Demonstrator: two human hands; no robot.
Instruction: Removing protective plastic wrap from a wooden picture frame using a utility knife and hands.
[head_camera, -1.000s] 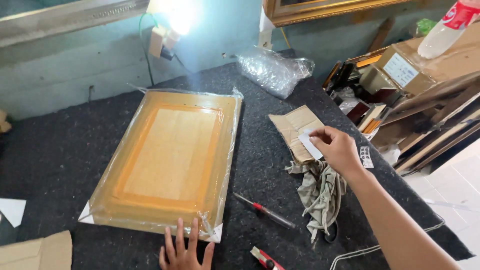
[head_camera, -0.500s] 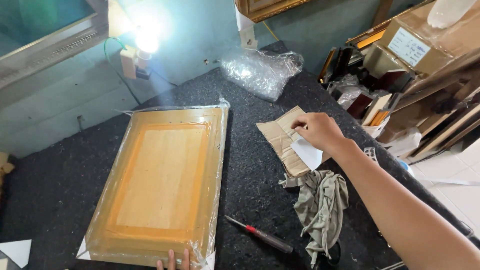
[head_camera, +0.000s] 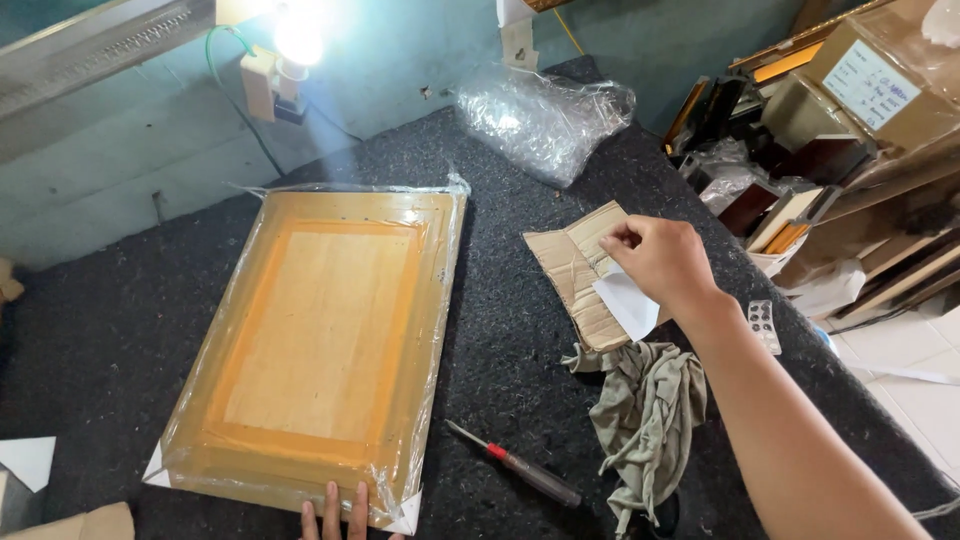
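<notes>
Lying wrapped in clear film on the dark table (head_camera: 120, 330): the wooden frame (head_camera: 320, 345), left hand (head_camera: 338, 512) now only fingertips at its near edge. Lifting higher over the cardboard piece (head_camera: 575, 275): right hand (head_camera: 665, 262), pinching a white corner piece (head_camera: 628, 303).

The worktop (head_camera: 130, 330) is dark charcoal, flecked with pale specks. The wrapped wooden frame (head_camera: 320, 345) is honey-tan with a brighter orange band around a paler centre panel, under clear glossy film, with white corner protectors. The torn cardboard (head_camera: 572, 275) is ribbed brown, the paper piece (head_camera: 628, 303) white, the rag (head_camera: 645, 415) olive-grey. The screwdriver (head_camera: 515, 464) has a red collar and dark handle.
</notes>
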